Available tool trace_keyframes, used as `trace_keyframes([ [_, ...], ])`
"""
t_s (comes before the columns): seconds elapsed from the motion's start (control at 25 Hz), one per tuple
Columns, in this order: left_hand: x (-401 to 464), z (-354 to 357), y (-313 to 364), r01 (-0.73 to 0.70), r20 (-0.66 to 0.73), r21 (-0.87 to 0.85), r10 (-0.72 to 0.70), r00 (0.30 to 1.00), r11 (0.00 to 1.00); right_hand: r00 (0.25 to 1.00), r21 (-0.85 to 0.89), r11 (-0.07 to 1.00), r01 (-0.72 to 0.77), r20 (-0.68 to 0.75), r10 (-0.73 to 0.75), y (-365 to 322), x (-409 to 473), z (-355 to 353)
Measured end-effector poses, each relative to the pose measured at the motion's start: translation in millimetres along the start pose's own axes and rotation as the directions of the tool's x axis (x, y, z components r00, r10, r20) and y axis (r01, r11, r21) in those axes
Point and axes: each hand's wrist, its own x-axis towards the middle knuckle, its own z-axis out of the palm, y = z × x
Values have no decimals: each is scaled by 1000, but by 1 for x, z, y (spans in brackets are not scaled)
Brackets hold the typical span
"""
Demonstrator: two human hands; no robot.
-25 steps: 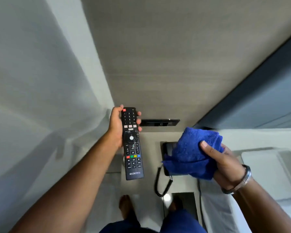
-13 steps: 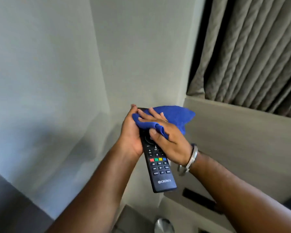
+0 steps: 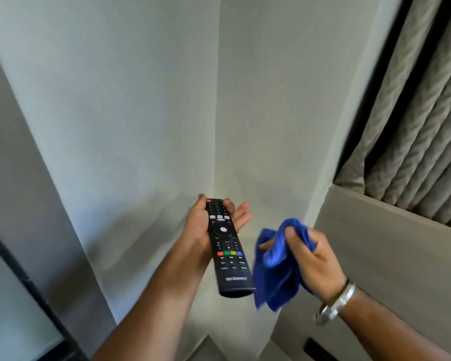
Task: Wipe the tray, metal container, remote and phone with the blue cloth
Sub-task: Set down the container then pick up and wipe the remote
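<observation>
A black remote [image 3: 228, 247] with coloured buttons lies face up in my left hand [image 3: 201, 225], held in the air before a wall corner; the fingers cradle its top end and the lower end juts toward me. My right hand [image 3: 314, 264] is closed on a bunched blue cloth [image 3: 276, 272], just right of the remote and apart from it. The cloth hangs down below the fist and is blurred. The tray, metal container and phone are out of view.
Pale walls meet in a corner [image 3: 216, 126] ahead. A beige panel [image 3: 391, 256] stands at the right with grey curtains [image 3: 414, 126] above it. A dark frame edge [image 3: 24, 277] runs along the lower left.
My right hand has pulled the cloth off the remote's upper face and moved right and down. The remote's buttons are uncovered again. The view has stayed up toward the wall corner.
</observation>
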Motion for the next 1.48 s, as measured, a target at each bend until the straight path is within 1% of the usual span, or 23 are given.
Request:
trace_keyframes([
  [0.04, -2, -2, 4, -23, 32, 33, 22, 999, 999, 954, -28, 982, -186, -245, 174, 9, 6, -12],
  [0.08, -6, -2, 7, -48, 70, 89, 42, 997, 995, 835, -7, 921, -389, -425, 350, 19, 10, -24],
  [0.12, -10, -2, 9, -73, 117, 149, 56, 992, 986, 697, 98, 829, -551, -492, 521, 26, 12, -33],
  [0.16, -15, -2, 8, -97, 157, 198, 66, 985, 975, 598, 230, 747, -624, -475, 645, 29, 15, -35],
  [0.2, -18, -2, 6, -123, 182, 231, 81, 980, 965, 569, 333, 713, -617, -438, 696, 28, 20, -32],
  [0.28, -23, -3, 0, -203, 176, 296, 156, 972, 933, 622, 381, 745, -547, -410, 667, 16, 26, -17],
  [0.32, -24, -2, -2, -257, 160, 323, 215, 963, 911, 687, 354, 781, -514, -375, 622, 4, 26, -5],
  [0.4, -26, 2, -4, -333, 155, 335, 297, 942, 882, 870, 198, 896, -398, -229, 437, -18, 18, 21],
  [0.44, -28, 4, -2, -327, 157, 331, 290, 944, 885, 947, 71, 955, -289, -127, 296, -28, 11, 34],
  [0.48, -31, 6, 0, -311, 161, 334, 271, 949, 890, 991, -93, 987, -132, -12, 132, -34, 2, 44],
  [0.52, -33, 7, 3, -301, 169, 344, 256, 952, 889, 993, -252, 967, 31, 116, -1, -38, -6, 52],
  [0.56, -34, 6, 6, -300, 177, 365, 250, 952, 881, 971, -378, 909, 174, 220, -94, -39, -10, 55],
  [0.6, -36, 5, 8, -304, 190, 381, 248, 950, 873, 950, -471, 841, 265, 280, -142, -40, -11, 55],
  [0.64, -37, 4, 8, -311, 205, 382, 249, 947, 870, 939, -531, 790, 305, 304, -159, -42, -10, 53],
  [0.76, -39, 4, 13, -349, 260, 266, 282, 923, 898, 919, -621, 692, 368, 358, -167, -46, -7, 45],
  [0.84, -41, 3, 20, -367, 249, 199, 315, 916, 909, 892, -665, 618, 419, 428, -144, -46, -11, 42],
  [1.0, -40, -2, 14, -337, 240, 237, 281, 929, 911, 826, -718, 420, 555, 535, -177, -44, -20, 43],
  [1.08, -39, -3, 8, -313, 240, 249, 255, 937, 917, 827, -753, 344, 561, 528, -192, -45, -16, 43],
  [1.16, -40, -1, 9, -274, 228, 239, 221, 948, 932, 860, -815, 273, 511, 483, -167, -49, -8, 36],
  [1.24, -42, 1, 15, -267, 209, 218, 222, 952, 939, 888, -853, 249, 458, 432, -156, -52, 0, 23],
  [1.32, -41, -1, 17, -296, 181, 250, 256, 950, 922, 899, -850, 297, 435, 389, -200, -55, 2, 18],
  [1.4, -39, -3, 16, -308, 186, 287, 262, 947, 907, 860, -806, 310, 504, 437, -264, -58, -3, 28],
  [1.48, -37, -1, 15, -286, 234, 266, 226, 945, 921, 805, -751, 291, 593, 538, -250, -59, -9, 42],
])
